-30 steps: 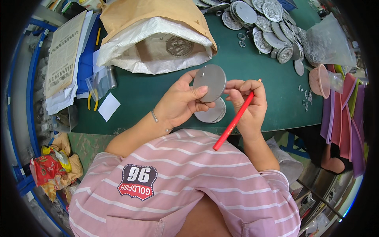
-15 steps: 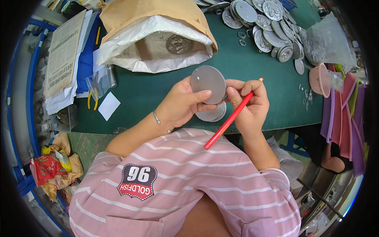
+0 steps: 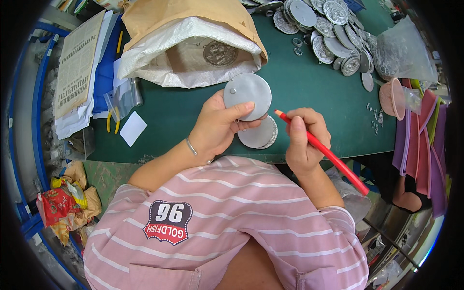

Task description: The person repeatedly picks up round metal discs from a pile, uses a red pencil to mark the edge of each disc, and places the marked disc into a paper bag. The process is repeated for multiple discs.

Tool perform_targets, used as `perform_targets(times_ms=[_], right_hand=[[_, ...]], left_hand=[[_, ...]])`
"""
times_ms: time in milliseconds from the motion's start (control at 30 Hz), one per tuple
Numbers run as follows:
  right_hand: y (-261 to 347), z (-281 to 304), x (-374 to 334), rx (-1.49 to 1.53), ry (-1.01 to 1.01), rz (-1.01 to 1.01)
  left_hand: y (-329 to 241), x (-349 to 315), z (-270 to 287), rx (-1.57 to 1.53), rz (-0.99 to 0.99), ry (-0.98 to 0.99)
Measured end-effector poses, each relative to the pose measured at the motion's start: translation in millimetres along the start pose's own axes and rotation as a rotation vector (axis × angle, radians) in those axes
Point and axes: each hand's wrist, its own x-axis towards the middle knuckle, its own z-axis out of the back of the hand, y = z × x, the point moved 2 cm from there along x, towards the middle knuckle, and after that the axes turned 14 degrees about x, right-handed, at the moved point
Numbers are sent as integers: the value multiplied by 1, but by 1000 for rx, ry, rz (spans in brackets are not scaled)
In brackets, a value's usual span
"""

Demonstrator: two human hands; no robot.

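A round grey metal medallion [image 3: 253, 89], its plain side up with a small knob near one edge, is gripped by my left hand [image 3: 212, 123]. The thumb presses on its face and the fingers lie underneath. My right hand [image 3: 308, 140] is closed around a red pencil [image 3: 333, 157], whose light tip points left toward the medallion without touching it. On the table just below my left hand lie stacked medallions [image 3: 261, 133], partly covered by my fingers. An opened paper sack with a white lining [image 3: 193, 79] stands beyond; a medallion [image 3: 220, 53] with a raised design lies inside.
A heap of grey medallions [image 3: 333, 41] covers the back right of the green table [image 3: 193, 106], beside a clear plastic bag [image 3: 403, 50] and a pink basket [image 3: 391, 99]. Small metal rings lie nearby. Yellow-handled pliers [image 3: 117, 121], a white card [image 3: 133, 129] and papers [image 3: 79, 72] are at left.
The right hand has moved off the medallion, and the pencil has swung round so its tip points left. My left hand has shifted the medallion slightly left and up, uncovering more of the stack.
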Motion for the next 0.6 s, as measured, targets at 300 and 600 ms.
perform_targets(times_ms=[300,600], right_hand=[[-5,-9,2,-62,58,-4],[-12,3,5,166,-89,-195]], left_hand=[[-2,-4,-3,156,-161,-52],[-6,1,-2,-34,-47,137]])
